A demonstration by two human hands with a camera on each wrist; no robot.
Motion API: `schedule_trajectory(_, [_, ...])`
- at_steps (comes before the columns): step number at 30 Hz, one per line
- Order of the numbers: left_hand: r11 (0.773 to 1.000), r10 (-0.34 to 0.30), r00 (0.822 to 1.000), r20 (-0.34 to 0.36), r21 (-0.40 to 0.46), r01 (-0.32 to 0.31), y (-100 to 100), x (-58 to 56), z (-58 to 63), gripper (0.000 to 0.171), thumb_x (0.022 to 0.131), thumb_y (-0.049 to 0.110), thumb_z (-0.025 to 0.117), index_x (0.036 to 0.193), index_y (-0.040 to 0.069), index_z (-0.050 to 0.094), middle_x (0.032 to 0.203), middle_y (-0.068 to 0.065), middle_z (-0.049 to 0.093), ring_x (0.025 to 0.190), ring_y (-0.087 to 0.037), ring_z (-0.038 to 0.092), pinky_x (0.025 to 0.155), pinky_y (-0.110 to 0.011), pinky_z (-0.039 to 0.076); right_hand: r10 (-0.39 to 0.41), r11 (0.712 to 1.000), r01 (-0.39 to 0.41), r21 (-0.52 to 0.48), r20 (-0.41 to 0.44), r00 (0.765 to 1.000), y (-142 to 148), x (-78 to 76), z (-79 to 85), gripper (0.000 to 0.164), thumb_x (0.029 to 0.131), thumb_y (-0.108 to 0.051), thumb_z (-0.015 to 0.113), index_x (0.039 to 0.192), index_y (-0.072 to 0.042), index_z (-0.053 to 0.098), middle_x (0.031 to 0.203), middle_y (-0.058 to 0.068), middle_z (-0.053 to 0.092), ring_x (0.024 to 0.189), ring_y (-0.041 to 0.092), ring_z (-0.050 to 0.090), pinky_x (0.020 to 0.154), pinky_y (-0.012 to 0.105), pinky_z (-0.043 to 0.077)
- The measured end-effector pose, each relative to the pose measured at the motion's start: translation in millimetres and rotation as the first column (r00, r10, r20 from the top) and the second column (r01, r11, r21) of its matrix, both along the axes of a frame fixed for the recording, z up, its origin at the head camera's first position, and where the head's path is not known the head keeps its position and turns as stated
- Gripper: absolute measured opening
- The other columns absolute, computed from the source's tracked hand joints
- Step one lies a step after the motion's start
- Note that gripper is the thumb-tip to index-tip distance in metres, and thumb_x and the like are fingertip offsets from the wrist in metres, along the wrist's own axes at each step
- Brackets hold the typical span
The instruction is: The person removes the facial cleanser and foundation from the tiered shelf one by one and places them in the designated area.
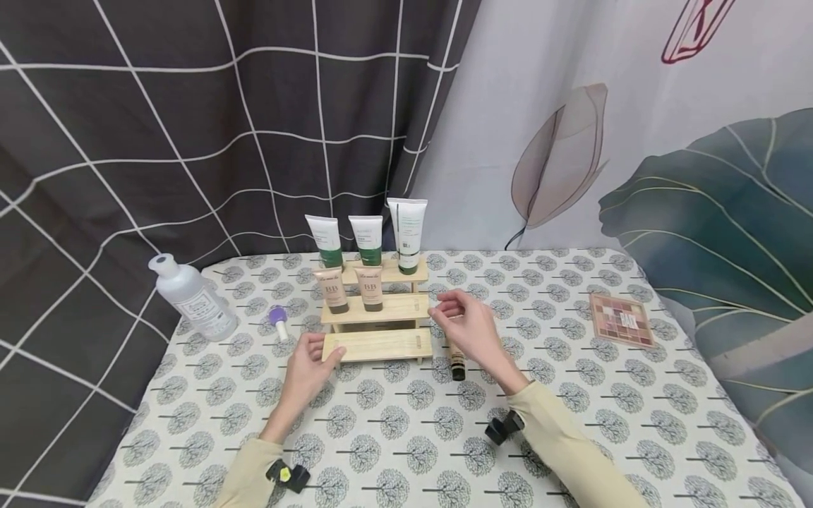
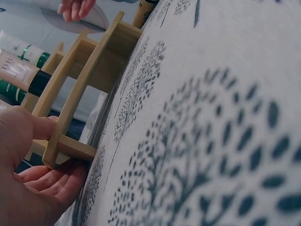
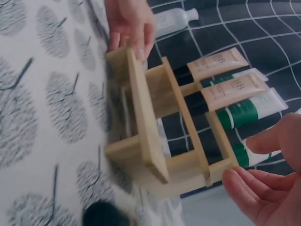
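Note:
A three-step wooden display rack [image 1: 381,346] stands on the patterned cloth. My left hand [image 1: 308,367] grips the left end of its lowest step, thumb on top and fingers underneath in the left wrist view. My right hand [image 1: 470,328] hovers by the rack's right end with fingers loosely bent and nothing between thumb and fingertips. Three white-and-green tubes [image 1: 408,233] stand on the top step. Two beige BB cream tubes [image 1: 372,286] with dark caps stand on the middle step, left of its bare right end. The lowest step bears nothing.
A tube with a black cap [image 1: 458,370] lies on the cloth below my right hand, partly hidden by it. Further left are a purple-and-white small item [image 1: 278,321] and a white pump-style bottle [image 1: 197,300]. An eyeshadow palette [image 1: 621,320] lies far right. Curtains hang behind.

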State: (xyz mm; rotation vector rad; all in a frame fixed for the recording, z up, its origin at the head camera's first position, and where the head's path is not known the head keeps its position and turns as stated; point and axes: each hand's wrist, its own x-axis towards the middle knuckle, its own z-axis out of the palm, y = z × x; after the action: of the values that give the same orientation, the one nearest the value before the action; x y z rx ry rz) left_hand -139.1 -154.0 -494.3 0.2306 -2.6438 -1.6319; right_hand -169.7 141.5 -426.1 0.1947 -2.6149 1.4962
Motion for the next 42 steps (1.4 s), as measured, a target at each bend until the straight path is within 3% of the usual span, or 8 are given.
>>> schedule_trajectory(9, [1.000,0.001,1.000,0.015,0.001,-0.002,-1,0.1,1.0,0.053,0.091,0.021,0.076,0.132,-0.001,0.050,0.124,-0.023,0.068,0.110,-0.034,0.068,0.095,-0.042,0.060,0.080,0.991,-0.081,-0.111,-0.007,0.997,-25,-17.1,6.2,0.038,0.089,-0.011,0.076,0.122,0.004,0.063,0.109,0.019,0.073,0.098,0.029,0.072,0.086,0.027,0.063])
schedule_trajectory(17, [1.000,-0.002,1.000,0.003,0.006,0.002,0,-0.9,-0.8,0.053,0.091,0.020,0.076,0.132,-0.002,0.050,0.124,-0.025,0.067,0.111,-0.036,0.067,0.099,-0.044,0.059,0.140,0.973,-0.140,-0.186,-0.012,0.990,-47,-32.8,0.5,0.040,0.087,-0.007,0.077,0.123,0.006,0.063,0.113,0.021,0.071,0.102,0.031,0.071,0.090,0.028,0.062])
schedule_trajectory(29, [0.999,-0.010,1.000,0.012,0.032,0.009,0,0.1,1.9,0.051,0.091,0.018,0.076,0.131,-0.001,0.050,0.123,-0.024,0.067,0.109,-0.033,0.068,0.100,-0.045,0.057,0.211,0.940,-0.182,-0.289,0.072,0.975,-75,-42.3,-1.6,0.046,0.086,-0.004,0.077,0.127,0.003,0.060,0.124,0.022,0.068,0.113,0.034,0.068,0.100,0.035,0.059])
schedule_trajectory(36, [0.999,-0.011,1.000,0.014,0.045,0.010,0,0.9,1.9,0.052,0.091,0.018,0.075,0.132,-0.001,0.050,0.124,-0.024,0.067,0.111,-0.034,0.067,0.102,-0.046,0.056,0.213,0.936,-0.169,-0.309,0.112,0.971,-86,-40.8,-5.4,0.046,0.087,-0.001,0.074,0.130,0.004,0.057,0.127,0.024,0.065,0.118,0.035,0.066,0.103,0.035,0.057])
schedule_trajectory(42, [0.999,-0.007,1.000,0.015,0.049,0.006,0,0.9,1.7,0.051,0.091,0.017,0.076,0.131,-0.001,0.050,0.125,-0.024,0.067,0.111,-0.034,0.067,0.102,-0.045,0.057,0.177,0.947,-0.147,-0.287,0.081,0.981,-90,-39.5,-9.5,0.039,0.088,0.001,0.072,0.125,0.003,0.060,0.121,0.023,0.068,0.113,0.034,0.068,0.100,0.034,0.059])
